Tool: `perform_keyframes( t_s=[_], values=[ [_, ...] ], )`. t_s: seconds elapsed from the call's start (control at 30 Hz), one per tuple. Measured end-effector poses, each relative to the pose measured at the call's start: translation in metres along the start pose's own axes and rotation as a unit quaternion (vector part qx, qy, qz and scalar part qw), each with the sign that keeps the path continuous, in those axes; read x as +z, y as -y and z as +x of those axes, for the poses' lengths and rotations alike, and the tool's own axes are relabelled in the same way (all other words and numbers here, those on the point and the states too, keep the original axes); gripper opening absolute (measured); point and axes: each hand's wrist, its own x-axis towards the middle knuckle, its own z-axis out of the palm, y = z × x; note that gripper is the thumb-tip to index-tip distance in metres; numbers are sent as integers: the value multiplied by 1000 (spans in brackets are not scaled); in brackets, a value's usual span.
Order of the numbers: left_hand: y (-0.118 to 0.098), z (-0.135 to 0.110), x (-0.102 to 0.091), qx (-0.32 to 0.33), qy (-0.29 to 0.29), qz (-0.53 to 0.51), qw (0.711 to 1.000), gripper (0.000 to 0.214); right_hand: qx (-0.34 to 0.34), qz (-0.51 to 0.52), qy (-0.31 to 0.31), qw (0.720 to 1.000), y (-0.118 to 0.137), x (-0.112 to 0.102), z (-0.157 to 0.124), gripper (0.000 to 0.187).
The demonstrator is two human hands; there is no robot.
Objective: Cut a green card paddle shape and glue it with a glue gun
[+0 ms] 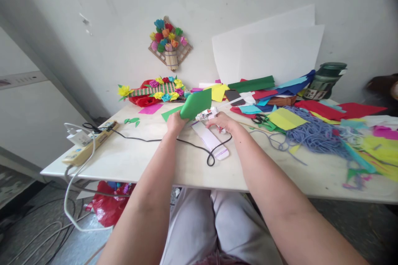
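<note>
My left hand [176, 122] is closed on a sheet of green paper [196, 105], which bends up over the table. My right hand [224, 123] grips a white hot glue gun [212, 112], its nozzle end pointing left towards the paper. A long pale glue stick [238, 99] sticks out of the back of the gun. Beneath the hands lies a white strip with purple edges [211, 140], crossed by the gun's black cord [194, 145]. A flat piece of green paper [169, 113] lies behind my left hand.
A power strip [93, 145] with plugs stands at the left edge, near small green leaf cut-outs [132, 121]. Blue yarn [314, 134], scissors [258, 119], coloured papers and a dark green bottle [325, 80] fill the right side. A flower-covered craft piece [157, 90] lies at the back.
</note>
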Motion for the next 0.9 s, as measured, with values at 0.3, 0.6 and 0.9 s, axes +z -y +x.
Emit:
perform_keyframes(
  t_s=[0.3, 0.6, 0.9],
  values=[
    [6, 7, 0, -26, 25, -18, 999, 41, 30, -39, -36, 998, 5, 4, -2, 9],
    [12, 12, 4, -55, 33, -75, 995, 44, 42, -63, -59, 995, 4, 2, 1, 6],
    [17, 18, 7, -78, 52, -123, 988, 49, 74, -69, -82, 991, 10, -1, -4, 11]
  ],
)
